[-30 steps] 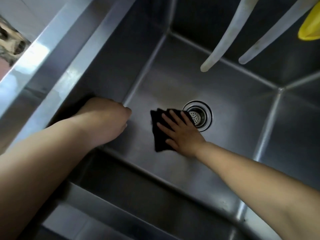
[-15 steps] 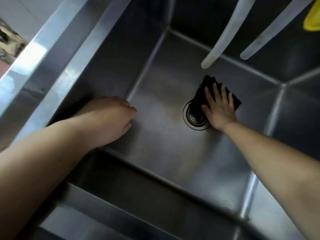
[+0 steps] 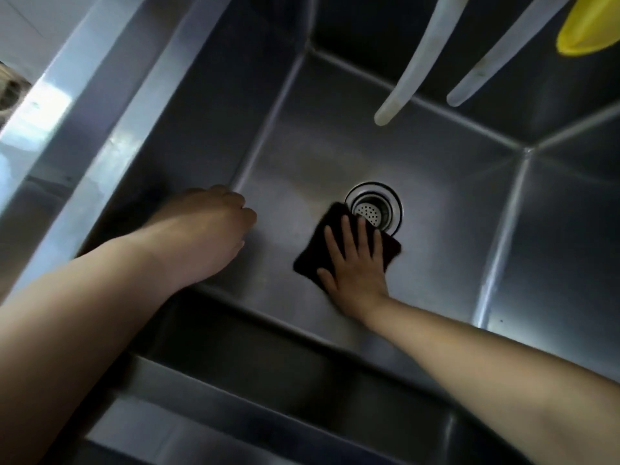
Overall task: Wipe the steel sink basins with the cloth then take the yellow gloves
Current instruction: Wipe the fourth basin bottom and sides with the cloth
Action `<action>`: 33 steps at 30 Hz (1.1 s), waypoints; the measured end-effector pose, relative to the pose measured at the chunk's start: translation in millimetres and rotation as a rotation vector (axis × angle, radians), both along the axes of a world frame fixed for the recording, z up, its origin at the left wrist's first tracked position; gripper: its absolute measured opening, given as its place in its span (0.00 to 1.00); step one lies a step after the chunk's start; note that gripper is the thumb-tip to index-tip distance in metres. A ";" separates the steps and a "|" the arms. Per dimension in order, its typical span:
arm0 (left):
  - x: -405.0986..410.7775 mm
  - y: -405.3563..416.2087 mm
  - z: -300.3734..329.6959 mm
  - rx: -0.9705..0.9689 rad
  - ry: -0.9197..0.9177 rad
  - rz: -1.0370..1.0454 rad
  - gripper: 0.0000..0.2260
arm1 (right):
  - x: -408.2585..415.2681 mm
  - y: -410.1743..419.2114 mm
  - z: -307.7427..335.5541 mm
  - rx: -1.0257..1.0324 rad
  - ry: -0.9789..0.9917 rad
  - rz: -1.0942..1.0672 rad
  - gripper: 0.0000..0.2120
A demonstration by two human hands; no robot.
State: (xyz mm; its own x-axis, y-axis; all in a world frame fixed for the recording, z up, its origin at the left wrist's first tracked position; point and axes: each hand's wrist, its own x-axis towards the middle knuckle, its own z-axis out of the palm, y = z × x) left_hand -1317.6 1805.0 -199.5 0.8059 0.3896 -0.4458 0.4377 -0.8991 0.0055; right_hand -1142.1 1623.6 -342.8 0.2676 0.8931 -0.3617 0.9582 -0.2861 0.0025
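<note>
I look down into a deep steel sink basin [image 3: 453, 229]. A dark folded cloth [image 3: 310, 260] lies flat on the basin floor, just in front of the round drain strainer [image 3: 374, 208]. My right hand [image 3: 355, 263] presses on the cloth with its fingers spread, fingertips near the drain's rim. My left hand [image 3: 211, 229] is curled and rests against the basin's left wall near the bottom corner; what is under it is hidden. A yellow glove [image 3: 587, 28] shows partly at the top right edge.
Two pale hoses [image 3: 412, 68] hang down into the basin from the top. The steel rim [image 3: 110, 135] runs along the left, with a second basin edge beyond it. The near wall of the basin lies below my arms.
My right hand slid the cloth from the far right side of the drain back to its near side. My left hand stayed in place.
</note>
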 end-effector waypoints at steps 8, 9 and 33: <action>-0.2 -1.1 -3.9 -0.036 -0.061 -0.009 0.08 | -41.9 28.9 -7.2 0.058 0.122 0.392 0.28; -0.4 -2.5 -2.6 -0.036 -0.082 -0.016 0.08 | -41.6 20.9 -5.5 0.043 0.133 0.455 0.28; 103.0 -31.2 -84.0 -0.034 0.282 -0.345 0.36 | 137.6 -34.3 -2.2 0.024 -0.087 -0.231 0.33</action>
